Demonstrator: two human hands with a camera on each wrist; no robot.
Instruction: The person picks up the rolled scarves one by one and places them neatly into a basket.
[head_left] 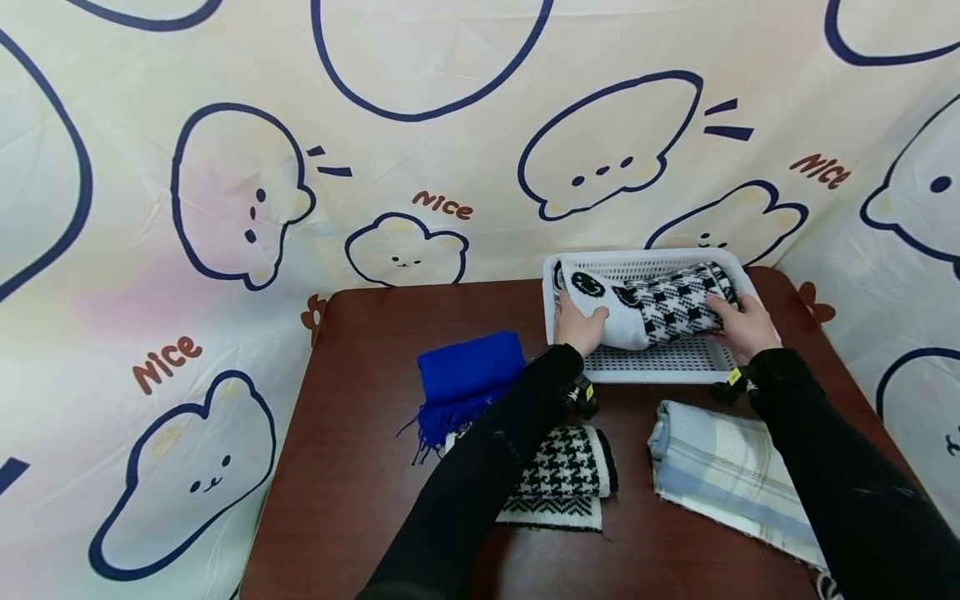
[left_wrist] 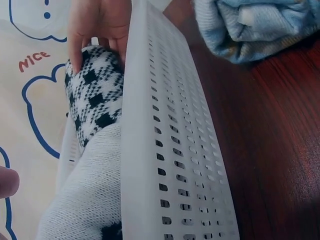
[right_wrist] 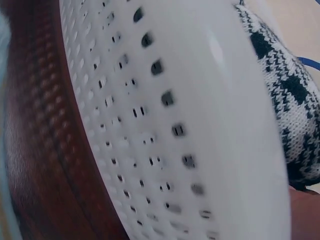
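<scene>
Item: one folded black-and-white scarf [head_left: 678, 307], knitted; checked pattern over the right portion, white ground with dark round motifs over the left. Located within the basket, long axis running left to right, along the basket's long side. Whether its underside rests on the basket floor or is slightly raised cannot be told.

Holding: two-handed, one hand to each end, so the length lies between the grips and neither hand is plainly nearer. Right hand [head_left: 748, 327]: grips the checked end, thumb on top, fingers beneath. Left hand [head_left: 577, 325]: holds the white end, thumb over the upper face, fingers at the outer side; these are largely hidden, so the firmness of this hold is uncertain.

Container: white perforated basket [head_left: 652, 377], oblong, set at the far right of the table, its front wall just below both wrists.

Adjacent: blue fringed scarf [head_left: 471, 367], folded, left of the basket; black-and-white houndstooth scarf [head_left: 566, 462], folded, partly behind the left sleeve [head_left: 480, 475]; pale blue plaid cloth [head_left: 720, 462], folded, in front of the basket, partly behind the right sleeve [head_left: 847, 467].

Support: reddish-brown table [head_left: 360, 375]. Behind: pale backdrop [head_left: 420, 58] with blue outlined figures.
</scene>
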